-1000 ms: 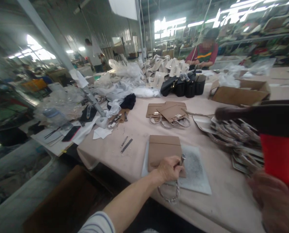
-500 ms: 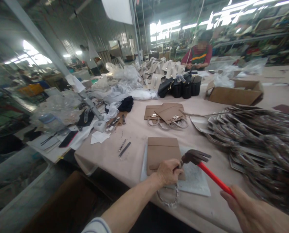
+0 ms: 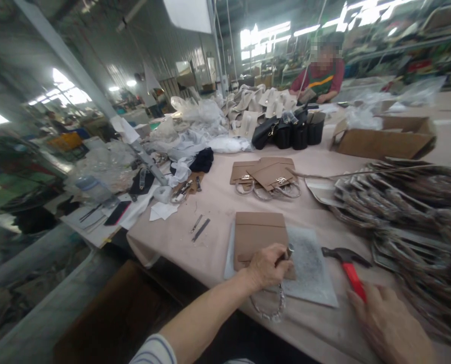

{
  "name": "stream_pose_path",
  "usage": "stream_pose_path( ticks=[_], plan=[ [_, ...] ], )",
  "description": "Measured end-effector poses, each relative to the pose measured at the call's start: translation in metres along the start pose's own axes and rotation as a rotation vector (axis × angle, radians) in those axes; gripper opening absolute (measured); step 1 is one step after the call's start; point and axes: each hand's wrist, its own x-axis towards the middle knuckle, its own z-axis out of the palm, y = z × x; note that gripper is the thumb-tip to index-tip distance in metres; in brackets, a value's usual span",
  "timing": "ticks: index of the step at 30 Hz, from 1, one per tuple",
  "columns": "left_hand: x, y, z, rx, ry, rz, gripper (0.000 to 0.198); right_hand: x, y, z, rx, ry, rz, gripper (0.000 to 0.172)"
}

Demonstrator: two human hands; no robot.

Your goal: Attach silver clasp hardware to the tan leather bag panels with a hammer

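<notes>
Left hand (image 3: 268, 265) fingers are closed on a small metal tool (image 3: 291, 248) at the lower right edge of a flat tan bag (image 3: 261, 232), which lies over the left part of a grey slab (image 3: 312, 268) on the cloth-covered bench (image 3: 198, 258). Right hand (image 3: 394, 318) is to the right of the slab, over the handle end of a red-handled hammer (image 3: 352, 275); how tightly its fingers close there I cannot tell. The hammer's head points away from the person, just beside the slab. A wrapped loop handle (image 3: 272, 317) hangs out on the slab's near side. Left of the slab lie two thin tools (image 3: 200, 230); beyond it, overlapping tan bags (image 3: 274, 177), then black bags (image 3: 299, 134). Right of it is a heap of plastic-wrapped handles (image 3: 407, 202). Well beyond the slab sits a co-worker (image 3: 323, 83).
</notes>
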Motion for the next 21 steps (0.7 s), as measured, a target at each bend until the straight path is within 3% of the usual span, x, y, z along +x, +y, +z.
stream_pose_path(
  ticks=[4,6,8,10,12,14,15,17,21],
  plan=[
    [0.0,0.007,-0.004,0.019,-0.007,-0.035,0.006,0.012,-0.047,0.032,0.086,0.045,-0.245,0.053],
    [-0.001,0.008,-0.002,-0.009,-0.005,-0.057,0.007,0.012,-0.072,0.053,0.124,0.042,-0.376,0.045],
    [0.0,0.009,0.002,-0.086,0.02,-0.116,0.008,0.009,-0.088,0.069,0.128,0.051,-0.416,0.036],
    [0.006,0.009,0.004,-0.24,0.122,-0.272,0.012,0.005,-0.093,0.078,0.121,0.057,-0.407,0.036],
    [0.02,0.007,-0.003,-0.453,0.31,-0.483,0.024,0.004,-0.092,0.08,0.115,0.059,-0.403,0.042],
    [0.035,0.003,-0.025,-0.611,0.455,-0.604,0.037,0.004,-0.089,0.079,0.109,0.058,-0.407,0.044],
    [0.041,-0.001,-0.041,-0.614,0.455,-0.592,0.038,0.005,-0.088,0.078,0.106,0.059,-0.409,0.043],
    [0.046,-0.011,-0.078,-0.392,0.376,-0.539,0.035,0.007,-0.087,0.076,0.096,0.061,-0.414,0.042],
    [0.022,-0.04,-0.14,0.499,0.077,-0.668,0.034,0.014,-0.091,0.07,0.073,0.019,-0.456,0.03]
  ],
)
